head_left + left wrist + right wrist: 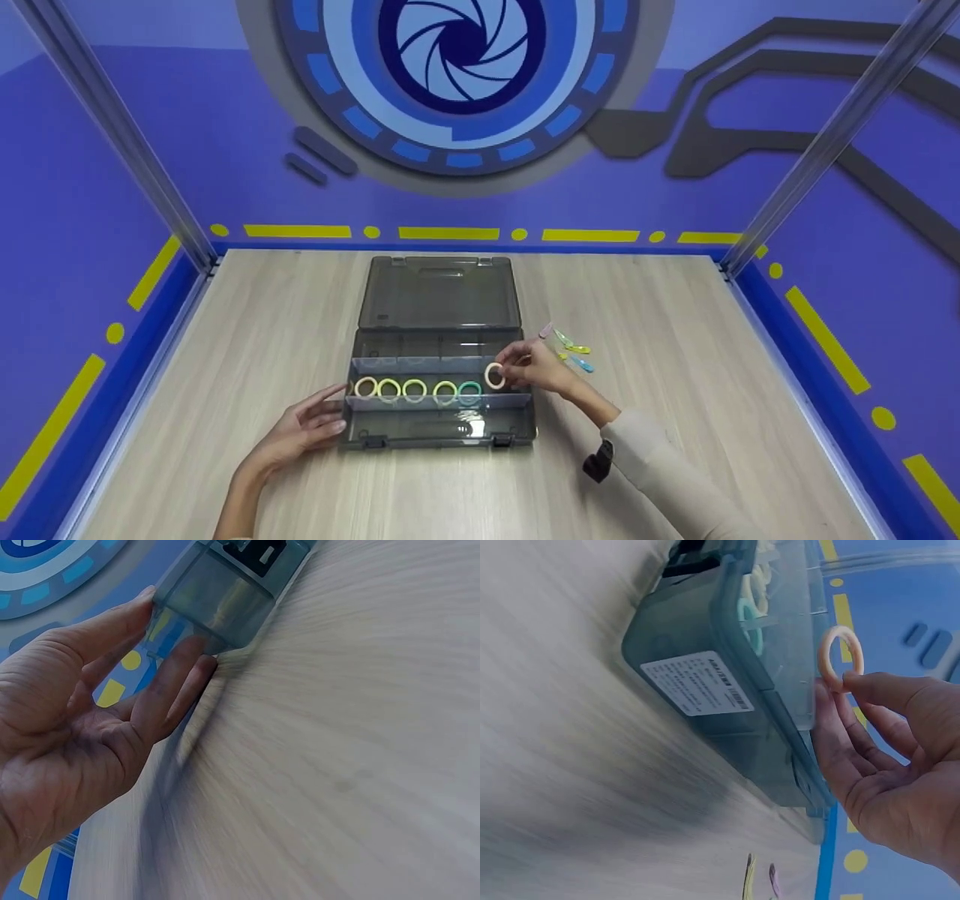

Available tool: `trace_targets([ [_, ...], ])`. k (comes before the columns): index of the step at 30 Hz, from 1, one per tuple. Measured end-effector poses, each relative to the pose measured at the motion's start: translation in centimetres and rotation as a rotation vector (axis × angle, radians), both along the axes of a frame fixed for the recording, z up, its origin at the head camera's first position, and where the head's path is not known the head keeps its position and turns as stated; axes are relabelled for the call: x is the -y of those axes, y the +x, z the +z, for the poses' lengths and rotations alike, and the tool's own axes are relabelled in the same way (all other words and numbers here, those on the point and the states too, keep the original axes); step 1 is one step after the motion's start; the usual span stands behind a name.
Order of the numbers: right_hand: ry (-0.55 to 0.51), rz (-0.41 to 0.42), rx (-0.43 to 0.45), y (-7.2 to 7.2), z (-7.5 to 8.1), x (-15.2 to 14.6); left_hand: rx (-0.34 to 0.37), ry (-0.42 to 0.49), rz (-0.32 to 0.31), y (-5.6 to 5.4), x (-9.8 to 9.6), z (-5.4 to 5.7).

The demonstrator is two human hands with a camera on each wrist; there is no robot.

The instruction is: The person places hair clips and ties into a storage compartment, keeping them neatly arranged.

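Observation:
A grey see-through plastic box (440, 439) lies on the table with its lid (441, 294) folded back. Several yellow hair ties (414, 390) and a teal hair tie (469, 392) stand in a row in its middle compartment. Over that compartment's right end, my right hand (536, 365) pinches a peach hair tie (841, 658) between thumb and fingers. My left hand (298, 429) rests its fairly straight fingertips on the box's left side, at the front corner in the left wrist view.
Several small hair clips (577, 349) in pink, green, yellow and blue lie on the table right of the box. A white printed label (697, 682) is on the box's right end. Blue walls (840, 315) with metal posts enclose the table (637, 315).

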State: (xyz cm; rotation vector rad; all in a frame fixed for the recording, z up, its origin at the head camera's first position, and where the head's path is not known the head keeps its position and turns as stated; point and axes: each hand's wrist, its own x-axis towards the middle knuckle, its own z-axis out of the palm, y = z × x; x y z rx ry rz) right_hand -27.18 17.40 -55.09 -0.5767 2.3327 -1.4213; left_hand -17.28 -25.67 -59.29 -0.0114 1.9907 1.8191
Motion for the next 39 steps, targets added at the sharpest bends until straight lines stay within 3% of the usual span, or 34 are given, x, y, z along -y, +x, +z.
trace_targets([
  [9,0.185,0.056,-0.322,0.1,-0.6,1.1,0.009,-0.015,0.017,0.0,-0.1,-0.1],
  [12,0.25,0.056,-0.385,0.1,-0.8,1.5,0.001,-0.016,0.01,0.0,-0.1,-0.1],
  [19,0.349,0.064,-0.453,0.4,-0.8,2.3,-0.004,-0.019,0.012,0.0,0.1,-0.1],
  [26,0.367,0.091,-0.488,0.6,-1.4,2.9,-0.002,0.0,0.013,0.3,0.2,0.0],
  [34,0.441,0.043,-0.567,1.0,-1.7,3.3,0.002,0.007,0.011,0.1,0.0,-0.2],
  [39,0.463,-0.004,-0.565,1.1,-1.6,3.5,-0.004,0.008,0.013,0.0,0.0,-0.2],
])
